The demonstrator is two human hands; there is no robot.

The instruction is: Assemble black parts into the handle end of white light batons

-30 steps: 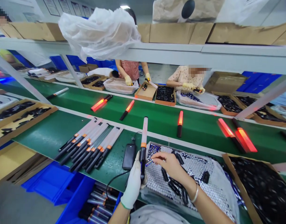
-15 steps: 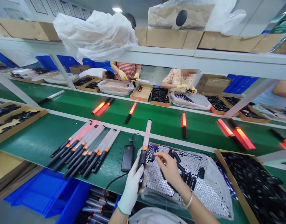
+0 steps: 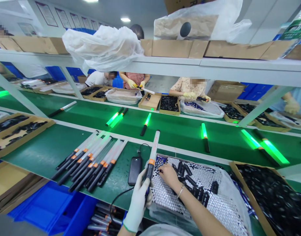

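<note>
My left hand (image 3: 138, 200), in a white glove, grips the black handle of a light baton (image 3: 152, 154) with a white tube and an orange ring, held pointing away from me. My bare right hand (image 3: 168, 175) reaches down onto the tray of upright silver batteries (image 3: 209, 200), fingers pinched among the batteries near the tray's left end. Whether it holds a battery I cannot tell. Black caps (image 3: 187, 178) lie on top of the batteries just right of that hand.
A row of unlit batons (image 3: 91, 160) lies left of a black power bank (image 3: 135, 165). Green-lit batons (image 3: 204, 134) ride the conveyor belt beyond. A cardboard box of black parts (image 3: 275, 196) stands at right. Blue bins (image 3: 59, 209) sit below. Co-workers sit across the belt.
My right hand dropped from beside the baton handle into the batteries. The lit batons on the belt switched from red to green. The view tilted slightly.
</note>
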